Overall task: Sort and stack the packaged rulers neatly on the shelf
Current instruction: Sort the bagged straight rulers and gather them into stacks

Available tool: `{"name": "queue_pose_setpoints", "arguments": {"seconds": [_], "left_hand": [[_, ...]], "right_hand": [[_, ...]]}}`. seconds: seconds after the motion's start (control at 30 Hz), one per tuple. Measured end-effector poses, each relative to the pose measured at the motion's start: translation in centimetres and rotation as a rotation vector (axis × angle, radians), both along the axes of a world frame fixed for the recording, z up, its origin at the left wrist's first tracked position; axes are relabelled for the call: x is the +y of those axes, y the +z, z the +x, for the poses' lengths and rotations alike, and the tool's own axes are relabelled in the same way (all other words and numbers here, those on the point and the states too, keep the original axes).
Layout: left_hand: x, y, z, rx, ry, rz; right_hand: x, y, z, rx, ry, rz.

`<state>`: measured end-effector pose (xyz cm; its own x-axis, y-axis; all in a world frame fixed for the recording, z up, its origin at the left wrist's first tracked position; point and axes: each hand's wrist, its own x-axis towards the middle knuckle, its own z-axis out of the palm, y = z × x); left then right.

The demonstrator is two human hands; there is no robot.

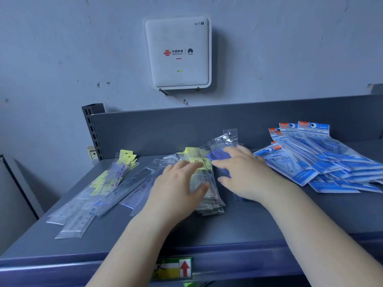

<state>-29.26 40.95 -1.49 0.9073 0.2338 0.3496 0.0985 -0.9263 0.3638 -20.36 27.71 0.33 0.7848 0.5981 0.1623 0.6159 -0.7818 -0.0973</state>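
On the grey shelf [238, 222] lie packaged rulers in clear sleeves. A small stack of yellow-labelled rulers [204, 189] sits in the middle. My left hand [178, 187] grips that stack, thumb on its right side and fingers over its top. My right hand [242, 172] rests with spread fingers on purple-blue rulers in clear sleeves [219, 156] just right of the stack. More clear ruler packs [103, 189] lie fanned out at the left.
A fan of blue geometric set packs [323, 160] covers the shelf's right side. The shelf's back panel [207, 127] stands behind, with a slotted post [93, 129] at its left. A white router [178, 52] hangs on the wall. A price label [174, 268] sits on the front edge.
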Motion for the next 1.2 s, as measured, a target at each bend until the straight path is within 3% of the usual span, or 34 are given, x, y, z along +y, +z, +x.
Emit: {"name": "queue_pose_setpoints", "arguments": {"seconds": [0.1,0.3,0.7,0.9,1.1,1.2], "left_hand": [[-0.2,-0.2,-0.1,0.149,-0.107,0.086],[0.3,-0.3,0.1,0.188,-0.134,-0.072],[0.6,-0.5,-0.2,0.211,-0.172,-0.153],[0.6,-0.5,-0.1,0.195,-0.172,-0.145],[-0.6,0.0,0.9,0.323,-0.169,0.121],[-1.0,0.0,1.7,0.384,-0.187,0.164]], "right_hand": [[0.0,-0.7,0.9,0.117,-0.017,0.01],[-0.5,-1.5,1.9,0.083,-0.169,0.11],[-0.4,-1.1,0.1,0.107,0.042,0.212],[-0.1,-1.5,0.0,0.112,0.011,0.204],[-0.5,-1.2,0.5,0.151,-0.03,0.127],[-0.6,-1.1,0.7,0.147,-0.045,0.082]]}}
